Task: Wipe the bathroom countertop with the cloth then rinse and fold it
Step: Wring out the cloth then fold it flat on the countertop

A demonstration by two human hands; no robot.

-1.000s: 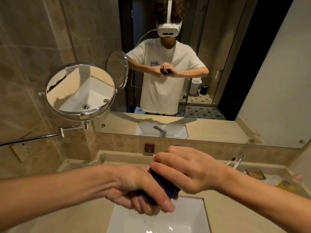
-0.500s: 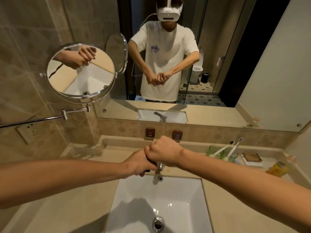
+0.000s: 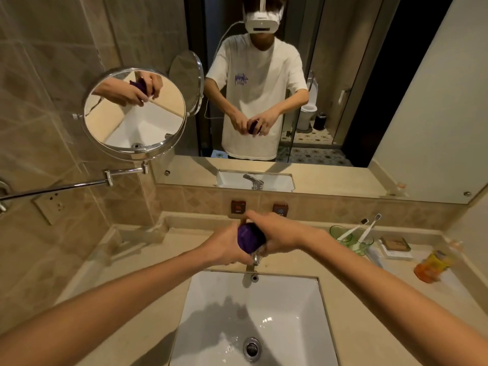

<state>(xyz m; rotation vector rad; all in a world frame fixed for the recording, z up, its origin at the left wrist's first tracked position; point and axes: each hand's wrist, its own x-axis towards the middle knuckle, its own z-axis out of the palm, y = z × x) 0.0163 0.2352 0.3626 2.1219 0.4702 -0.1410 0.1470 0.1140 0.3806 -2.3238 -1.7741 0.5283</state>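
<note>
Purple cloth (image 3: 249, 237) balled, hands' grip hiding faucet (image 3: 255, 258)

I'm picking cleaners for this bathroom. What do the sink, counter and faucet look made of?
Sink: glossy white, likely glazed ceramic, with bright wet reflections. Counter: beige, smooth and faintly mottled, probably polished stone or a composite. Faucet: shiny silvery metal, chrome-like, mostly hidden by the hands.

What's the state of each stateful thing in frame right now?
Purple cloth: balled up, squeezed between both hands over the tap.
Left hand: closed on the cloth.
Right hand: closed on the cloth.
White rectangular sink basin: wet, drain open, not filled.
Two green glass cups: upright, a toothbrush in each.
Round chrome swing-arm mirror: tilted toward the basin.
</note>
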